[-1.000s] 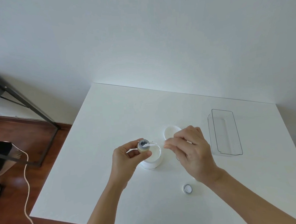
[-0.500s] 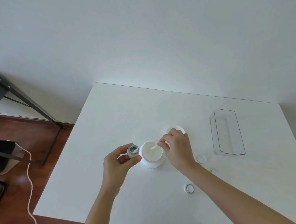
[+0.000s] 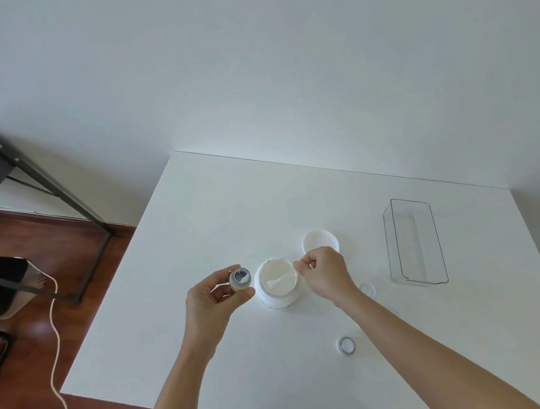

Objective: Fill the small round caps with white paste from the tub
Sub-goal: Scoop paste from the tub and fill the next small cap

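An open white tub (image 3: 278, 283) of white paste stands in the middle of the white table (image 3: 218, 208). My left hand (image 3: 210, 301) holds a small round grey cap (image 3: 240, 278) just left of the tub, with a dab of white paste inside it. My right hand (image 3: 326, 272) pinches a small white spatula (image 3: 278, 280) whose tip rests in the tub's paste. Another small cap (image 3: 346, 345) with white filling lies near the front, under my right forearm. One more cap (image 3: 368, 288) lies right of my wrist.
The tub's white lid (image 3: 319, 239) lies behind my right hand. A clear plastic box (image 3: 415, 242) stands at the right. Off the table's left edge are a black metal frame (image 3: 37, 179), a cord (image 3: 55, 331) on the wooden floor, and a person's foot (image 3: 36, 282).
My right hand moved the spatula from the cap in my left hand over to the tub and dipped it into the paste. My left hand drew the cap slightly left, away from the tub.
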A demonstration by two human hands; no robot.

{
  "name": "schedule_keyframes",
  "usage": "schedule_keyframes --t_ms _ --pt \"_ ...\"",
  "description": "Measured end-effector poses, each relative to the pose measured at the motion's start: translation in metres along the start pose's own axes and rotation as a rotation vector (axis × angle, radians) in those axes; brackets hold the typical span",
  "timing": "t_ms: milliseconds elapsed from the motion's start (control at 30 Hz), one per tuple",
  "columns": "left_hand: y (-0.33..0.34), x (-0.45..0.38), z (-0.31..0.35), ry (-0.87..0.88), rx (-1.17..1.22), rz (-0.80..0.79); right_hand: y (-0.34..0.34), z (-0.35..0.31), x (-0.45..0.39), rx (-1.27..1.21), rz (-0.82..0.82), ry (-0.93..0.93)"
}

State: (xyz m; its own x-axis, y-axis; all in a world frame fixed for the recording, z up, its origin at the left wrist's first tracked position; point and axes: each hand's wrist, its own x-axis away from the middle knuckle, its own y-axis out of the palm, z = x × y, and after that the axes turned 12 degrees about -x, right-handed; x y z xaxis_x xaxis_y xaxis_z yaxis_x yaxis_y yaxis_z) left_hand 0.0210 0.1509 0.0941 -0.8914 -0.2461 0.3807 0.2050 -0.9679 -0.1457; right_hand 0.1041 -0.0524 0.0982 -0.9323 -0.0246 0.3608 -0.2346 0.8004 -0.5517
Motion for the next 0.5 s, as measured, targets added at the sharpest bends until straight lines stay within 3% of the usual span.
schedule_keyframes --t_ms 233,500 --pt "0.009 -0.004 0.001 -0.012 -0.050 -0.007 -0.036 -0.001 0.002 -0.339 0.013 0.190" --pt "0.030 -0.008 0.018 0.014 -0.070 -0.085 -0.058 -0.037 0.022 -0.418 0.048 0.035"
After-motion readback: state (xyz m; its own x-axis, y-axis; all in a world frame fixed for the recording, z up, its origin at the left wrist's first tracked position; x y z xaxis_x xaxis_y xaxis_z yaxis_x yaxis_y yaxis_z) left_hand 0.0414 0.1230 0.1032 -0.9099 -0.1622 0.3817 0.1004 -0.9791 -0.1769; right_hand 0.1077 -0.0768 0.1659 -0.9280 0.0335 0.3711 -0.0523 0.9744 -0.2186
